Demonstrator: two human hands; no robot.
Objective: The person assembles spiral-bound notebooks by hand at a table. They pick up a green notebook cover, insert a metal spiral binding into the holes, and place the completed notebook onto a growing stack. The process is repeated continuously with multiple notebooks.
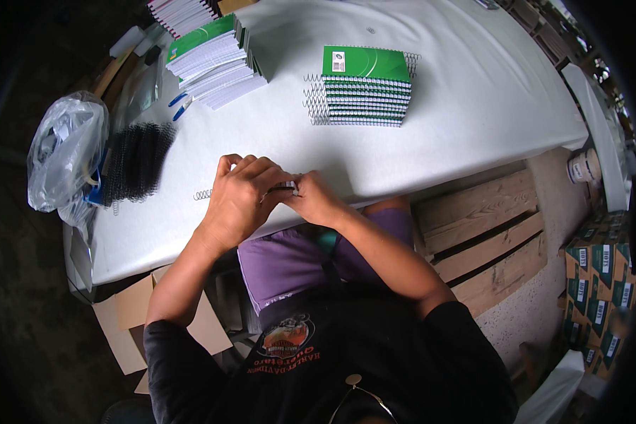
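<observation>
Close to the table's near edge, my left hand (242, 194) is closed with bent fingers over a spiral binding coil. The free end of this coil (203, 194) pokes out to the left of the hand. My right hand (314, 198) meets it from the right, its fingers pinched on a notebook (285, 187). Only a narrow dark-and-white edge of that notebook shows between the hands; the rest is hidden. Farther off stands a stack of green notebooks (367, 62) with wire coils sticking out at both sides.
Back left, a pile of unbound notebooks (215, 67) stands beside a blue-handled tool (181, 106). Many black coils (140, 162) lie at the left edge by a clear plastic bag (67, 152). A wooden pallet (484, 233) and patterned boxes (601, 290) are at the right.
</observation>
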